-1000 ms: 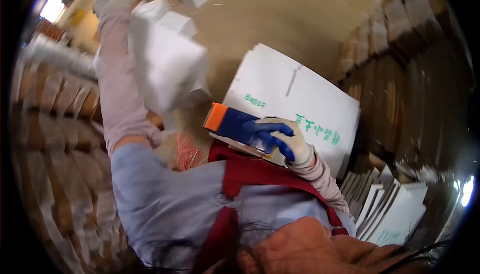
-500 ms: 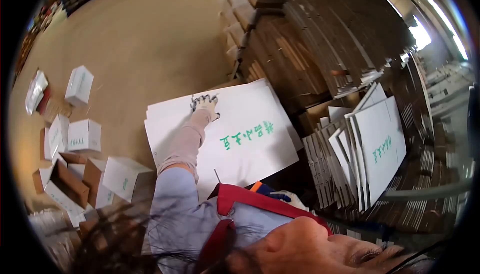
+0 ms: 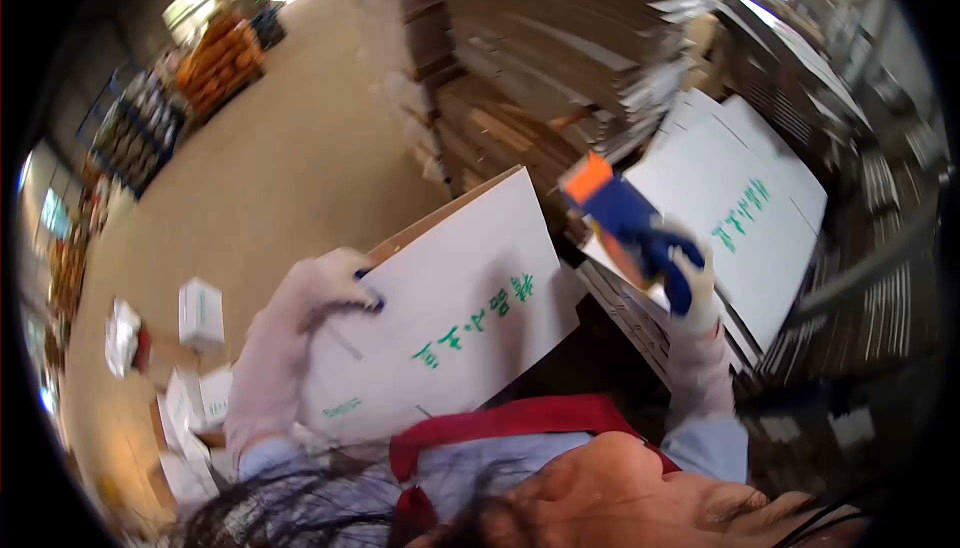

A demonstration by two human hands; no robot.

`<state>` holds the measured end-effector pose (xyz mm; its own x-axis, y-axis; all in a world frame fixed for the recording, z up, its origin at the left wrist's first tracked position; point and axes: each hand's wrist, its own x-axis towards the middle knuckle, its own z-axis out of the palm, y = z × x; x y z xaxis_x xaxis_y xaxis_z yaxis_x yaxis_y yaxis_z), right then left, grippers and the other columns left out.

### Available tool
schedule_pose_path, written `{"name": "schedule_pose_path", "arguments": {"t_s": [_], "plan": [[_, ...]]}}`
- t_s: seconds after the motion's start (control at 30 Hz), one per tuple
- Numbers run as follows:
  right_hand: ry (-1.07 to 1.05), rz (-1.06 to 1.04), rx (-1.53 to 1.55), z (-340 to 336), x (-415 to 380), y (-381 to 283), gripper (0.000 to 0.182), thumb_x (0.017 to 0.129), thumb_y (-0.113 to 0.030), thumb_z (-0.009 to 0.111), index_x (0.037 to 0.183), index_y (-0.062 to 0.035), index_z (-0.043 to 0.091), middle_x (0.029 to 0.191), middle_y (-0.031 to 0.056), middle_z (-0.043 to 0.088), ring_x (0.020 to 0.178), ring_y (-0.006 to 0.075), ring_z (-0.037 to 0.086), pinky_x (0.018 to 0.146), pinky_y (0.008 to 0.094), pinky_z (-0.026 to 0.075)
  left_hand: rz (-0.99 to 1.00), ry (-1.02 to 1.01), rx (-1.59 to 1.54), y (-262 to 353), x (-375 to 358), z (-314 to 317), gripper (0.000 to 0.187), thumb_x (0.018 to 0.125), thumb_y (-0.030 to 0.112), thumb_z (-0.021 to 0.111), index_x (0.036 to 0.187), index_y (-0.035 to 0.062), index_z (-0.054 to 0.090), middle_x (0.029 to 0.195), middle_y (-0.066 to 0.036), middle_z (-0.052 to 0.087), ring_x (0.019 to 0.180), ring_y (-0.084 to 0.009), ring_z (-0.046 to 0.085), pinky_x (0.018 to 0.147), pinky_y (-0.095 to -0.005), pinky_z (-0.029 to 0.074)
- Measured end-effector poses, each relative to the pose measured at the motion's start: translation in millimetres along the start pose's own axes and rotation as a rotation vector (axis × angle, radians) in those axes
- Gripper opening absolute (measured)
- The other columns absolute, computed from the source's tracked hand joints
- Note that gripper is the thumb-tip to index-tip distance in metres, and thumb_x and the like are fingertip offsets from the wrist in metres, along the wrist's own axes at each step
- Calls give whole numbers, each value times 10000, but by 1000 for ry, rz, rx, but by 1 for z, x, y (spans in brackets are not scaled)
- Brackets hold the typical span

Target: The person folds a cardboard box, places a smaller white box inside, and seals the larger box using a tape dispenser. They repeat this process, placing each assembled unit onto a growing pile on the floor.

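Observation:
A white flat carton (image 3: 470,288) with green characters lies tilted before me, its brown inner side showing along the far edge. My left hand (image 3: 340,283), in a pale glove with dark blue fingertips, grips the carton's far left edge, thumb on the white face. To the right, my right hand (image 3: 685,273) is raised and closed around a blue-and-orange tool that looks like a tape dispenser (image 3: 625,213). It is blurred and held clear of the carton, in front of the leaning white cartons (image 3: 745,208).
Small white boxes (image 3: 203,313) stand on the floor at left. Tall stacks of brown cardboard (image 3: 550,38) rise ahead. Farther off are a pallet of orange sacks (image 3: 220,56) and a blue cage (image 3: 130,128). A grey rail (image 3: 870,268) crosses at right.
My left hand has moved from the top of the carton to its left edge, and the carton is now tilted. The right hand has risen with the tape dispenser. The view has turned.

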<state>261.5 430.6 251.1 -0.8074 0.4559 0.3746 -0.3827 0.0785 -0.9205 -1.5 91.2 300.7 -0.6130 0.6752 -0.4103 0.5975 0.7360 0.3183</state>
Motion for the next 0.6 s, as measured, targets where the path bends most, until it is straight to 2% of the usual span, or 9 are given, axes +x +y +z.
{"name": "schedule_pose_path", "arguments": {"t_s": [0.07, 0.1, 0.17, 0.2, 0.3, 0.37, 0.43, 0.5, 0.6], "plan": [[0, -88, -28, 2, 35, -41, 277, 851, -110, 523, 1056, 58, 602, 971, 114, 644, 852, 136, 592, 777, 263, 471, 541, 90, 245, -9, -15, -19, 386, 599, 273, 764, 891, 44, 655, 830, -125, 622, 800, -265, 602, 700, -367, 482], [-23, -147, -31, 10, 50, -53, 268, 851, -94, 520, 1050, 65, 604, 966, 106, 646, 848, 130, 593, 773, 251, 472, 339, 4, 272, 22, -44, -33, 292, 616, 230, 748, 838, 68, 651, 807, -106, 599, 796, -282, 588, 707, -369, 480], [-165, -198, -38, 31, 80, -60, 254, 850, -91, 534, 1034, 65, 614, 952, 87, 653, 846, 120, 599, 776, 236, 475, 588, 138, 322, 21, -55, -25, 228, 586, 156, 753, 766, 76, 639, 846, -98, 607, 777, -299, 593, 695, -369, 485], [-234, -160, -171, 44, 94, -49, 269, 837, -137, 556, 1041, 24, 628, 947, 86, 664, 830, 116, 607, 767, 244, 477, 501, 160, 461, 15, -50, -8, 217, 637, 211, 737, 808, 104, 658, 899, -56, 607, 910, -254, 577, 822, -373, 443], [-441, -115, -740, 120, 118, -9, 324, 800, -366, 608, 986, -109, 669, 887, 102, 685, 783, 199, 658, 710, 312, 504, 562, 603, 529, 21, -38, 30, 387, 569, 274, 784, 882, 107, 628, 991, -74, 604, 1041, -261, 529, 966, -399, 346], [-738, -143, -1120, 183, 121, -3, 487, 832, -543, 469, 969, -127, 681, 892, 130, 675, 845, 278, 648, 740, 383, 499, 543, 638, 590, 32, -40, 32, 471, 556, 338, 794, 926, 108, 616, 1023, -89, 606, 1007, -272, 553, 934, -395, 376], [-940, -173, -1227, 233, 117, 2, 461, 825, -530, 518, 963, -123, 683, 845, 115, 678, 806, 267, 653, 717, 384, 499, 509, 370, 412, 59, -44, 35, 463, 584, 348, 784, 940, 108, 610, 1026, -100, 603, 956, -278, 574, 861, -396, 421], [-1080, -325, -1309, 267, 104, 23, 466, 822, -524, 511, 982, -124, 687, 905, 125, 677, 878, 279, 647, 751, 389, 500, 869, 427, 269, 90, -49, 48, 478, 586, 367, 778, 945, 100, 609, 935, -84, 615, 860, -275, 596, 775, -399, 450], [-1040, -274, -1215, 288, 104, 35, 440, 806, -487, 527, 973, -114, 690, 940, 111, 677, 911, 292, 639, 763, 400, 500, 784, 445, 165, 96, -40, 68, 389, 617, 329, 760, 881, 78, 624, 764, -79, 624, 729, -295, 602, 681, -396, 463]]}}
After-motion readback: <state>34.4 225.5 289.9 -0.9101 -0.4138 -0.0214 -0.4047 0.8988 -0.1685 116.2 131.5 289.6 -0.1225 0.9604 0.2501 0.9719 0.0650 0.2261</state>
